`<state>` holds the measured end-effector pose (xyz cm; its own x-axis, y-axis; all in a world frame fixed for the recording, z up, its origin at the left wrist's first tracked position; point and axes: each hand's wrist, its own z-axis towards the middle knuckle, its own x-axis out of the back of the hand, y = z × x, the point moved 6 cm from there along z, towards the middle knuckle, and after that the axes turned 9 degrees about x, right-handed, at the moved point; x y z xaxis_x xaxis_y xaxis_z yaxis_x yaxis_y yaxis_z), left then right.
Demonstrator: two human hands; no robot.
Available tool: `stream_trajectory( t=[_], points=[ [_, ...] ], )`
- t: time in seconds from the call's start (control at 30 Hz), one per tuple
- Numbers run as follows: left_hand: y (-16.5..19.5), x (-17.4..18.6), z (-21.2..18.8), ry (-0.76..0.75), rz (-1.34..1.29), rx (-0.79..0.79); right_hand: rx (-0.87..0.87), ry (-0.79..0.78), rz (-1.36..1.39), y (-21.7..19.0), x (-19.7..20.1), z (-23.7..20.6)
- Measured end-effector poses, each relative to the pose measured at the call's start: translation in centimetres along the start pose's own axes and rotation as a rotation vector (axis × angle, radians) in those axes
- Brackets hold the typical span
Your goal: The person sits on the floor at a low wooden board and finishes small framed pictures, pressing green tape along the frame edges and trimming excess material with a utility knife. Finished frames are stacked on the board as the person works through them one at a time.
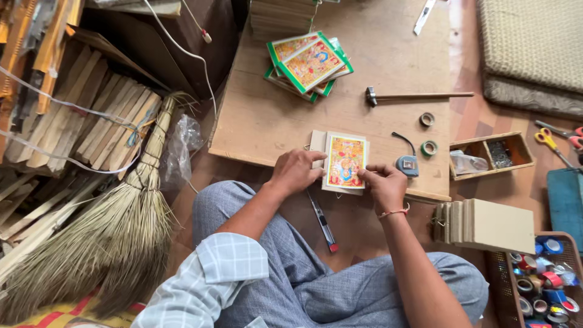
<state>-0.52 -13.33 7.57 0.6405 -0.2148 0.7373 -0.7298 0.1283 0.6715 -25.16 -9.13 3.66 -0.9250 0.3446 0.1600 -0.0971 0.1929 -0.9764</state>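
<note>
Near the front edge of the low wooden board (pixel 388 48): a rectangular printed picture card (pixel 345 161), yellow and orange with red and blue figures, lying on a pale backing board (pixel 317 143), pressed at its left edge by the left hand (pixel 296 172) and at its lower right corner by the right hand (pixel 382 185). Farther back on the board: a fanned stack of similar picture cards (pixel 308 65), green-bordered, yellow and red inside. Left of the board, on the floor beside the broom (pixel 115 231): a crumpled clear plastic bag (pixel 182 146).
</note>
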Motion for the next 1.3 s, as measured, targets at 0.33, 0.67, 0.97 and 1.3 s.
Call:
stream_trajectory(
  t=[0.33,0.67,0.97,1.3],
  points=[
    [0.0,-0.5,1.2,-0.016,-0.016,0.012,0.012,0.020,-0.041,-0.3,-0.7,0.7],
    [0.1,-0.7,1.2,-0.045,-0.006,0.017,0.037,0.004,-0.036,0.4,-0.5,0.7],
    [0.0,-0.8,1.2,-0.044,-0.003,0.020,0.047,0.011,-0.088,-0.4,-0.8,0.3],
    [0.1,-0.5,1.1,-0.010,-0.025,-0.010,0.045,0.011,-0.093,-0.6,-0.8,0.3]
  ],
)
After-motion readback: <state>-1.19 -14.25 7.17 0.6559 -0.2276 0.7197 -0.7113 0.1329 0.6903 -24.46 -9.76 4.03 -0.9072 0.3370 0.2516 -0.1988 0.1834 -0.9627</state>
